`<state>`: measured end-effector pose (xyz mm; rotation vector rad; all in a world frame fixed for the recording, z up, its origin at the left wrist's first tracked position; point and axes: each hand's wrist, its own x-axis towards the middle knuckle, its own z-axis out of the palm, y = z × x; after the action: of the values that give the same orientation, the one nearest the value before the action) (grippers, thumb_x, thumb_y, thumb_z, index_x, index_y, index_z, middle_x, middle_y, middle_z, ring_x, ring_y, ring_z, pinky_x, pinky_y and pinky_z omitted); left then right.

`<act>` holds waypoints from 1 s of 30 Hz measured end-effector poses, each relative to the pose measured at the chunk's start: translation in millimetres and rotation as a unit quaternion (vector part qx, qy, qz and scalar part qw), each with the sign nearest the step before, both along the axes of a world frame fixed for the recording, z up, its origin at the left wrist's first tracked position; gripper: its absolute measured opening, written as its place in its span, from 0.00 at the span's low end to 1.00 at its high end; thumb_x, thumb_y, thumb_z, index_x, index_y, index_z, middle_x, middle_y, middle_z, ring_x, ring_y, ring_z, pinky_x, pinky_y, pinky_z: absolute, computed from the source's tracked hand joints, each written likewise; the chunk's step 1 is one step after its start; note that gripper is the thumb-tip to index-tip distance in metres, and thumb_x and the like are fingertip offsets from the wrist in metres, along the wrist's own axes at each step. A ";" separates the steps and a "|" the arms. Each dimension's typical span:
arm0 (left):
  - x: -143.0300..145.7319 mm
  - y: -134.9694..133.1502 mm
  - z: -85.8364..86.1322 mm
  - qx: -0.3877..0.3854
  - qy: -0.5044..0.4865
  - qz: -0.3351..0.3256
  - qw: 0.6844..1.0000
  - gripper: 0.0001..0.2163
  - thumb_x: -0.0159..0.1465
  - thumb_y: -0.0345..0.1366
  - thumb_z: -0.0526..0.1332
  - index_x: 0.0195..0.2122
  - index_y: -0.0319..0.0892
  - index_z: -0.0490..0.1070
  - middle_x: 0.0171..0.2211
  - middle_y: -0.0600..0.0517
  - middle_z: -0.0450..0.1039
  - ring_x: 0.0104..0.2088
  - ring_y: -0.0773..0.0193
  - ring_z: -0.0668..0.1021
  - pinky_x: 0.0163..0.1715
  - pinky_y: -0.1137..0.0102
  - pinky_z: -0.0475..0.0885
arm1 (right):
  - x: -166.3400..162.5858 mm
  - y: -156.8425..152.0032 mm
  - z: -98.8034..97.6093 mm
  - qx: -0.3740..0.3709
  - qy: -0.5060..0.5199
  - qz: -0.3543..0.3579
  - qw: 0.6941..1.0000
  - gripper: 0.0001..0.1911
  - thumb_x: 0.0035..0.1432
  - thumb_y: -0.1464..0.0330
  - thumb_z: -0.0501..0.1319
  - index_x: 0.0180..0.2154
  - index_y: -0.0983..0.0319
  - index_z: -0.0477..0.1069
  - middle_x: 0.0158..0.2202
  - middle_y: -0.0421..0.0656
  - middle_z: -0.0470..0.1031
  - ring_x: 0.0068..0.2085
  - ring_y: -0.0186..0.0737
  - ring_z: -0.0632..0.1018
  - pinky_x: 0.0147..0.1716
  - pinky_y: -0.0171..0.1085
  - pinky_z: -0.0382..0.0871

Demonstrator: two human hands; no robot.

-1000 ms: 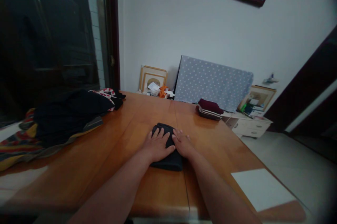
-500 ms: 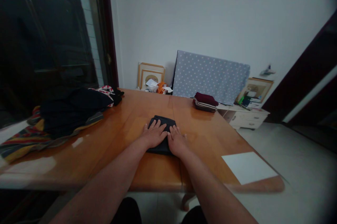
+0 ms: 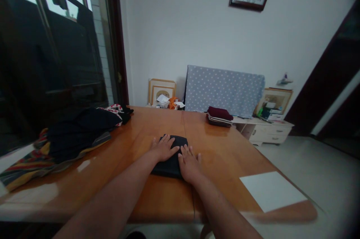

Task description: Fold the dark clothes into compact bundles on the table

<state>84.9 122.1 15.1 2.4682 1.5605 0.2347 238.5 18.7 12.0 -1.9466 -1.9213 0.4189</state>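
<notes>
A small folded black cloth [image 3: 172, 165] lies on the orange wooden table [image 3: 146, 197]. My left hand [image 3: 163, 148] rests flat on its left half with fingers spread. Beside it, my right hand [image 3: 189, 163] presses flat on the cloth's right edge, fingers stretched out and partly on the table. Both hands are open and grip nothing.
A heap of dark and striped clothes [image 3: 64, 134] covers the table's left side. A folded stack topped by a maroon garment [image 3: 219, 116] sits at the far right. A white sheet [image 3: 271, 190] lies at the near right corner. A low white cabinet [image 3: 267, 132] stands beyond.
The head has tilted and shifted, so the view changed. Both hands have stayed flat on the folded black cloth, sliding only slightly on it.
</notes>
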 end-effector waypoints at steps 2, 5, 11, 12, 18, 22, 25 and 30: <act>-0.1 7.4 -4.3 0.006 -0.024 0.019 1.000 0.37 0.64 0.64 0.43 0.68 0.49 0.56 0.72 0.44 0.43 0.71 0.43 0.45 0.61 0.35 0.35 | 0.5 0.3 -0.4 -0.002 0.006 0.001 1.000 0.31 0.70 0.56 0.38 0.70 0.58 0.49 0.72 0.43 0.44 0.72 0.48 0.43 0.66 0.60 0.33; -0.3 13.9 -8.9 0.008 -0.060 0.037 0.997 0.37 0.63 0.65 0.45 0.67 0.49 0.59 0.71 0.43 0.46 0.71 0.40 0.44 0.61 0.34 0.35 | 1.2 0.8 -0.2 -0.001 0.014 0.004 1.000 0.32 0.70 0.56 0.38 0.70 0.58 0.49 0.72 0.43 0.44 0.72 0.48 0.43 0.66 0.60 0.33; -7.6 5.4 -1.7 0.035 -0.093 0.038 0.994 0.34 0.64 0.62 0.50 0.65 0.48 0.62 0.70 0.40 0.50 0.70 0.40 0.46 0.60 0.34 0.33 | 5.6 3.4 -6.1 0.007 0.054 0.013 0.998 0.32 0.69 0.54 0.40 0.69 0.58 0.50 0.72 0.43 0.45 0.72 0.50 0.44 0.66 0.61 0.31; -10.5 0.4 1.3 0.055 -0.094 0.031 0.994 0.32 0.65 0.60 0.51 0.65 0.47 0.63 0.69 0.40 0.51 0.70 0.41 0.46 0.61 0.35 0.32 | 7.2 4.7 -8.9 0.014 0.071 0.014 0.997 0.32 0.69 0.54 0.41 0.69 0.58 0.51 0.72 0.44 0.46 0.72 0.50 0.44 0.66 0.61 0.30; -22.5 -56.8 15.6 0.173 -0.138 -0.030 0.975 0.26 0.72 0.50 0.45 0.63 0.41 0.65 0.66 0.41 0.59 0.69 0.52 0.56 0.67 0.52 0.42 | 22.3 14.6 -26.1 0.133 0.327 -0.053 0.934 0.30 0.66 0.54 0.49 0.64 0.59 0.62 0.67 0.47 0.60 0.69 0.46 0.57 0.68 0.51 0.41; -19.9 -100.6 9.4 0.107 -0.136 -0.097 0.980 0.30 0.71 0.53 0.46 0.66 0.39 0.61 0.67 0.41 0.59 0.68 0.54 0.59 0.66 0.58 0.52 | 31.6 17.6 -27.2 0.201 0.476 -0.132 0.846 0.26 0.62 0.56 0.52 0.56 0.61 0.71 0.60 0.47 0.70 0.61 0.43 0.69 0.62 0.42 0.57; -19.7 -120.4 -1.9 0.073 -0.098 -0.096 0.988 0.35 0.67 0.58 0.49 0.68 0.37 0.57 0.69 0.39 0.52 0.69 0.50 0.54 0.66 0.57 0.52 | 33.0 15.2 -24.8 0.216 0.523 -0.177 0.805 0.22 0.59 0.57 0.55 0.50 0.59 0.73 0.51 0.46 0.76 0.54 0.42 0.74 0.54 0.39 0.66; -21.1 -129.5 -13.3 0.097 -0.051 -0.092 0.990 0.39 0.65 0.60 0.52 0.70 0.37 0.52 0.71 0.40 0.45 0.71 0.49 0.48 0.67 0.54 0.47 | 30.3 -2.0 -17.9 0.106 0.636 -0.185 0.742 0.10 0.56 0.61 0.58 0.39 0.58 0.69 0.29 0.40 0.76 0.33 0.38 0.78 0.31 0.34 0.72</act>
<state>63.8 -7.4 1.7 2.6793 1.3167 0.4964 268.8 16.7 -5.8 -1.1815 -0.6208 0.9980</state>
